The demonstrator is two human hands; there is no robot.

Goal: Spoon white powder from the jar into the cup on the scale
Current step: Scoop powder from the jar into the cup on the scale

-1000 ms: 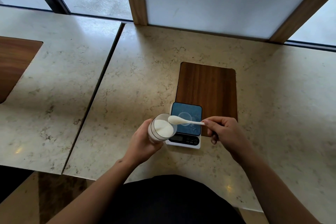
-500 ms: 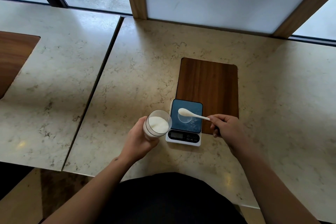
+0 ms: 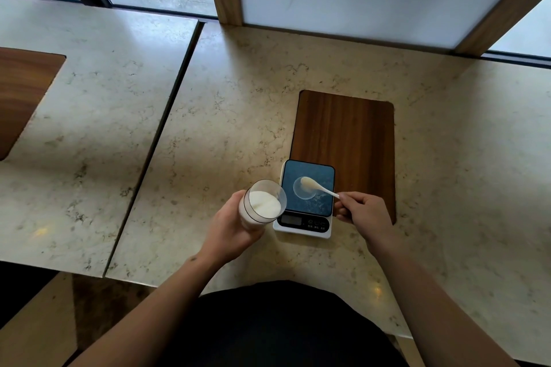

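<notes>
White powder (image 3: 264, 206) half fills the clear jar (image 3: 262, 202), which the left hand (image 3: 231, 228) wraps around its body and holds tilted just left of the scale (image 3: 305, 198); a heaped load of it also rides in the bowl of the small white spoon (image 3: 316, 186), poised over the clear cup (image 3: 304, 188) on the scale's dark platform. Loose and light, the powder should spill at any jolt, so the right hand's (image 3: 362, 213) pinch grip at the handle's far end suits a slow roll. The scale sits on the marble worktop (image 3: 226, 116), overlapping a wooden inlay (image 3: 346, 140).
</notes>
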